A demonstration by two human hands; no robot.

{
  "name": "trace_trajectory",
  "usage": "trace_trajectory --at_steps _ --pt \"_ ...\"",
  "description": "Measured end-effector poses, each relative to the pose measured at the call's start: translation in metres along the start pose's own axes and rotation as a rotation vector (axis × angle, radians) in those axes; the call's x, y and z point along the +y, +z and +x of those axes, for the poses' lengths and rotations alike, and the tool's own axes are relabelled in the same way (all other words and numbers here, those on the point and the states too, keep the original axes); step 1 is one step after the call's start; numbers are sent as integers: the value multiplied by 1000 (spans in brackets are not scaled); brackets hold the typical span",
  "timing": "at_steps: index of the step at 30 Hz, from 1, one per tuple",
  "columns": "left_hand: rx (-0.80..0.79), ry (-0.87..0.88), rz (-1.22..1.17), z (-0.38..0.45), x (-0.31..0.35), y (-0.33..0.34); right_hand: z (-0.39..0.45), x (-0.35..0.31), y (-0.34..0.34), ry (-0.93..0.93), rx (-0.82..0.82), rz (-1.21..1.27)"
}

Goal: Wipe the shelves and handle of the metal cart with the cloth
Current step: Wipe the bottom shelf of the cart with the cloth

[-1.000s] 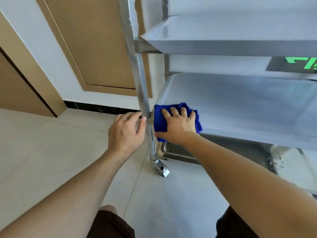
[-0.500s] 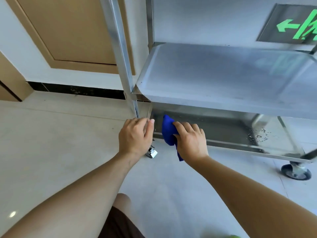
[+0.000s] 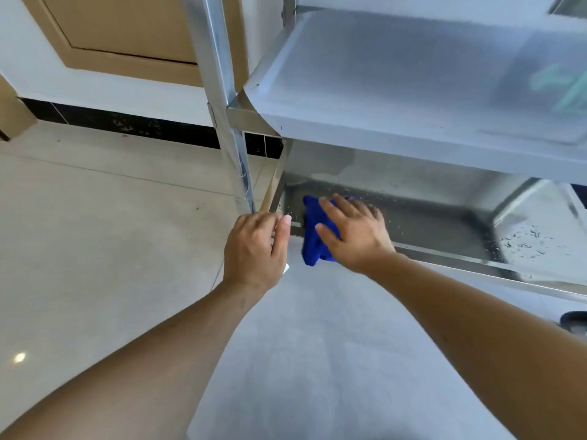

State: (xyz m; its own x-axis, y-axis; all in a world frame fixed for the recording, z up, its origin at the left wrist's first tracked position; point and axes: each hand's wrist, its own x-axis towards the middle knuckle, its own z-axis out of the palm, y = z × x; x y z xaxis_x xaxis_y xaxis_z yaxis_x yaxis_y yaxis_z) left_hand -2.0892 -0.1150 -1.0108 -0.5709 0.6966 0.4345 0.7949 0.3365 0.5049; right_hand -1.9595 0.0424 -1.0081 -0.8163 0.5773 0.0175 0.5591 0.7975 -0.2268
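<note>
Cloth [image 3: 313,239], blue and bunched, lies under the right hand [image 3: 352,235] at the near left corner of the bottom shelf [image 3: 413,217], draped over the shelf's front rim so its lower end hangs just outside. The right hand presses it flat with spread fingers, palm down, more pinning than clenching. The left hand [image 3: 254,246] is curled around the foot of the left front post [image 3: 222,90], gripping the cart [image 3: 397,74] to steady it.

Judging by its folds, the cloth is soft and light, with no stiffness of its own; it should follow the hand and mould into the corner. A flat palm over the bunch looks like the sound hold, since a loose edge could trail or catch on the rim. The cart is stiff sheet metal on wheels, so it may roll under a push, which the left hand's grip guards against. The bottom shelf carries droplets and specks, so it is probably slick.

The cloth's long axis runs from the hanging end up and away into the shelf, roughly front to back. The shelf's long axis runs left to right, stretching away to the right, which suggests strokes in that direction. The middle shelf [image 3: 413,90] sits just above, leaving little headroom.
</note>
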Motion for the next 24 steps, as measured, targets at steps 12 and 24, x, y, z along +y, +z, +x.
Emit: trace_trajectory --at_steps 12,24 --pt "-81 -50 -3 15 -17 30 42 -27 60 -70 -61 -114" --pt "-94 -187 -26 44 -24 83 150 5 62 147 -19 -113"
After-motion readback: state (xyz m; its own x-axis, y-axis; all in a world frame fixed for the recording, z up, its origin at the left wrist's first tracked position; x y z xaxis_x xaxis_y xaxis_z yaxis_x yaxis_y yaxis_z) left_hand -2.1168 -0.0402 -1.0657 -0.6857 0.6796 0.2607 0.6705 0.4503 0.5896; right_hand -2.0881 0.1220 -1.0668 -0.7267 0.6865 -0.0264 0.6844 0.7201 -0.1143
